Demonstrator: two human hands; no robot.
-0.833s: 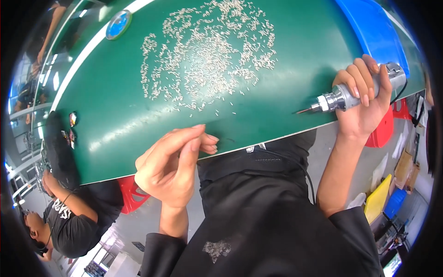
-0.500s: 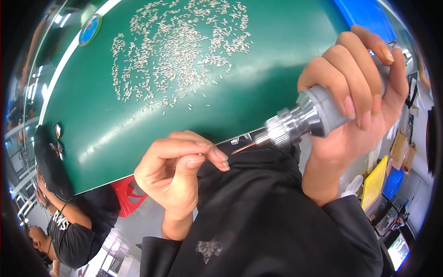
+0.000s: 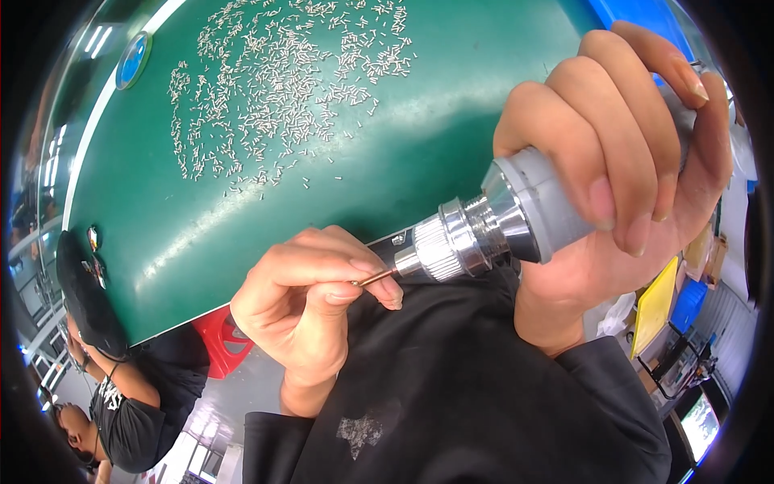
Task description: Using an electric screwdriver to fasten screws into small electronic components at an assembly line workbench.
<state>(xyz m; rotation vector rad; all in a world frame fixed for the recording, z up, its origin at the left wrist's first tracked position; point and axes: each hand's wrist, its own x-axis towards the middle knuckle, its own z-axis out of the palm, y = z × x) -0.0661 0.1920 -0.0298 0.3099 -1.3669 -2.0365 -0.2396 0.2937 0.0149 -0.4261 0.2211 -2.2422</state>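
Note:
My left hand (image 3: 302,302) is closed in a pinch, thumb against index finger, on a tiny metal piece (image 3: 354,283) that barely shows. In my right hand (image 3: 621,153) is a hand-held tool (image 3: 484,230) with a grey body, a knurled chrome collar and a thin copper-coloured tip. The tip points left and reaches the tiny piece at my left fingertips. The fingers of my right hand wrap over the tool's body, while its thumb and index finger meet near something small and dark that I cannot make out.
Many small silvery pins (image 3: 282,97) lie scattered over the green table (image 3: 451,73). A round blue dish (image 3: 133,60) is at the far left, a blue bin (image 3: 601,12) at the far right. Another person (image 3: 121,395) sits at the left, beside a red stool (image 3: 219,343).
The tool has come left and its tip, apart from my left hand before, now meets the tiny piece in my left pinch. The view has shifted slightly.

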